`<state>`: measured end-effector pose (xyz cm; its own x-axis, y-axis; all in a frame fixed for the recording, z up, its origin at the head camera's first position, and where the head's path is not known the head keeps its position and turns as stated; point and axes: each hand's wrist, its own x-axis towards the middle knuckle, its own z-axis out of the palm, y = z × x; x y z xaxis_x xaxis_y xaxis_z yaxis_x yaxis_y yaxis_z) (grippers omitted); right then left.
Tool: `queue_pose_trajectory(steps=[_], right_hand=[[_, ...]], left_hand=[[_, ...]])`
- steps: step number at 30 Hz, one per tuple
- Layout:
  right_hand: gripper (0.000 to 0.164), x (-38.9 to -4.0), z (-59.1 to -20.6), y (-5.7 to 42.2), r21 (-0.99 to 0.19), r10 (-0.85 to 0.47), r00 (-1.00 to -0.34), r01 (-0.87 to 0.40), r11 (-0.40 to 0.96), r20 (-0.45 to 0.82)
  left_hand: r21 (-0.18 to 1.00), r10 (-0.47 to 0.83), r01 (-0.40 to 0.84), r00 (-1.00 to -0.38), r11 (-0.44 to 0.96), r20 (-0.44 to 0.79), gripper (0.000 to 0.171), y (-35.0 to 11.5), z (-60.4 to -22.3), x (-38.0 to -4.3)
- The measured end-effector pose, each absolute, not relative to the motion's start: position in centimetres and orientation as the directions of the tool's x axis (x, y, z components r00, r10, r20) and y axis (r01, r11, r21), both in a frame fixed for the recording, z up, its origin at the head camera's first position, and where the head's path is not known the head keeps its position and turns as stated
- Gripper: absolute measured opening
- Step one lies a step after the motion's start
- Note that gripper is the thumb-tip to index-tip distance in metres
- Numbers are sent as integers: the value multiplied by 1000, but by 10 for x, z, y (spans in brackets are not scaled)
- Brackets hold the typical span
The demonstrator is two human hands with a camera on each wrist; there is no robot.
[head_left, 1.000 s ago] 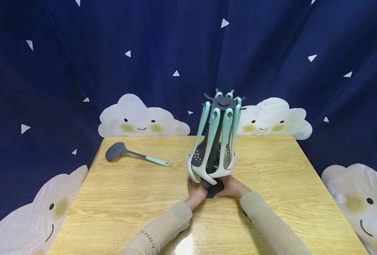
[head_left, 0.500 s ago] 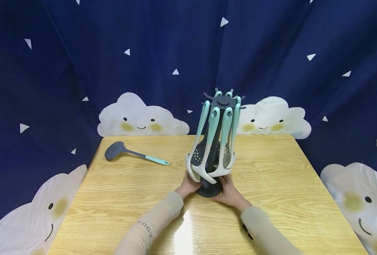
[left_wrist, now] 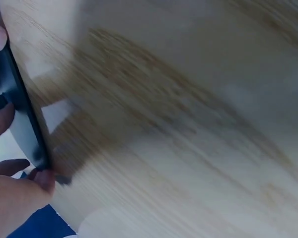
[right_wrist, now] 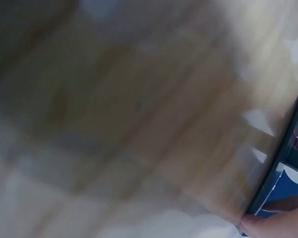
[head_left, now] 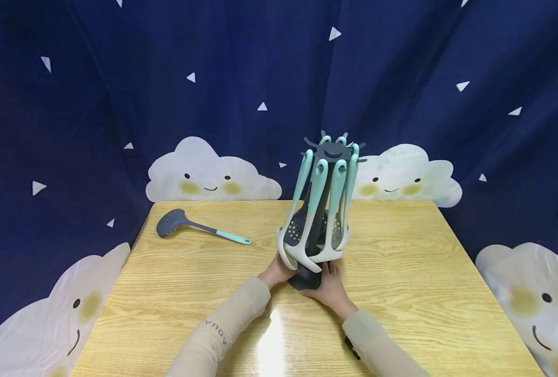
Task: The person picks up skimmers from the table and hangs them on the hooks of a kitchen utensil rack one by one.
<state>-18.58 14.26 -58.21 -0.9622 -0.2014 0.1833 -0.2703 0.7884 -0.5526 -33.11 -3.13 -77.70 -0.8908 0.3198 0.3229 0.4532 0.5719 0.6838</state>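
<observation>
A dark utensil stand (head_left: 323, 209) rises from the table in the head view, hung all round with several utensils with mint-green handles (head_left: 315, 193), some with pale lower parts and some with dark perforated heads. My left hand (head_left: 277, 271) grips the left side of its round base (head_left: 305, 277). On the right, my right hand (head_left: 331, 288) holds the base too, thumb toward the front. Hanging utensils partly hide the left fingers. Both wrist views show fingers at the rim of the dark base (left_wrist: 21, 111), close over the wood.
Toward the back left of the wooden table (head_left: 189, 283) lies a dark skimmer (head_left: 171, 222) with a mint-green handle end. Behind the table hangs a navy curtain (head_left: 222, 63) with white triangles and smiling clouds. A dark band (head_left: 351, 347) shows at the right wrist.
My left hand has slid leftward around the base, and my right hand has moved left toward its front. More of the base shows between them; the stand and skimmer keep nearly the same place.
</observation>
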Motion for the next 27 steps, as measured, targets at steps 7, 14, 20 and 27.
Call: queue_pose_trajectory(steps=[7, 14, 20, 27], right_hand=[[114, -187, -577, 146, -541, -244, -960, -280, 793, 140], [109, -190, -574, 152, -554, -279, -951, -306, 775, 136], [104, -194, -575, 156, -530, -339, -928, -366, 765, 153], [100, -198, -575, 162, -480, -389, -905, -423, 768, 175]], left_hand=[[621, 309, 447, -894, 644, 323, 75, -26, -723, -301], [715, 309, 416, -907, 561, 285, 49, -23, -613, -247], [624, 282, 373, -928, 687, 243, 42, -17, -560, -219], [503, 297, 447, -887, 739, 353, 42, -16, -597, -231]])
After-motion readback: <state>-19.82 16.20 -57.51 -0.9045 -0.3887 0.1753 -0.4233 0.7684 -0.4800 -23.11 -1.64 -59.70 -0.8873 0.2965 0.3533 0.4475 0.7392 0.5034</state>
